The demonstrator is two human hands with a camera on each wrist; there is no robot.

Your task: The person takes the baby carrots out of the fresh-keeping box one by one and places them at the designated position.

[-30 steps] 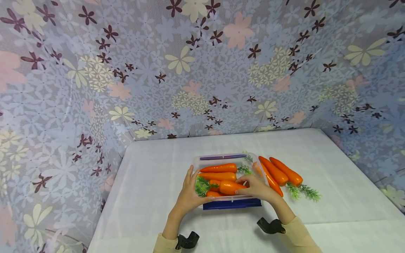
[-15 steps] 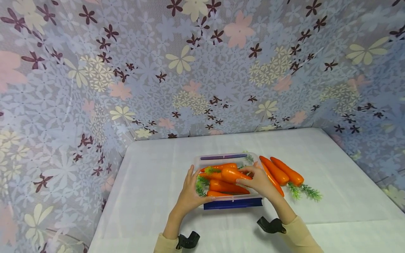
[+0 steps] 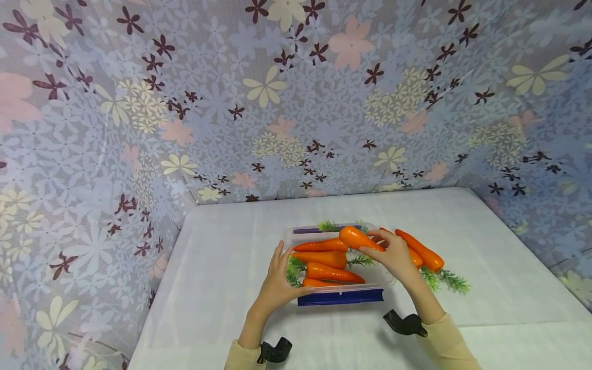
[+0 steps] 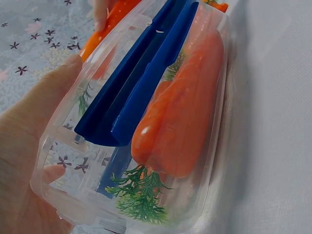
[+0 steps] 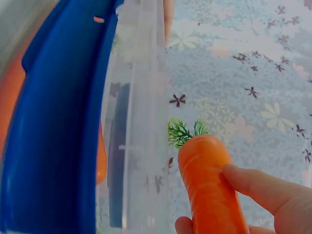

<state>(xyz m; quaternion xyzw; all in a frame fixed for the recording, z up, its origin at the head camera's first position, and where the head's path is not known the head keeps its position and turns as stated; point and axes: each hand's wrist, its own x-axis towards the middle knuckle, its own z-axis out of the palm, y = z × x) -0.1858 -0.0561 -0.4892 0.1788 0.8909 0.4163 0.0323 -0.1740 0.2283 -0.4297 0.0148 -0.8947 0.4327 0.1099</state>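
Observation:
My right hand [image 3: 393, 254] pinches an orange carrot [image 3: 358, 238] with a green leafy top, raised over the back right part of a clear plastic food container [image 3: 339, 296] with blue latches. In the right wrist view, thumb and fingers grip the held carrot [image 5: 209, 180] beside the container wall. Several more carrots [image 3: 334, 273] lie lengthwise inside. My left hand [image 3: 276, 282] holds the container's left end, thumb along the front rim and fingers up the left side. Through the wall in the left wrist view, one carrot [image 4: 180, 107] shows with its leaves low.
To the right of the container, other carrots [image 3: 423, 252] lie slanted on the white cloth-covered table [image 3: 222, 257], partly behind my right hand. A flowered backdrop [image 3: 277, 128] stands behind and beside the table.
My right hand has lifted the carrot from the front of the container and carried it back and to the right, now above the back rim. My left hand stays at the container's end.

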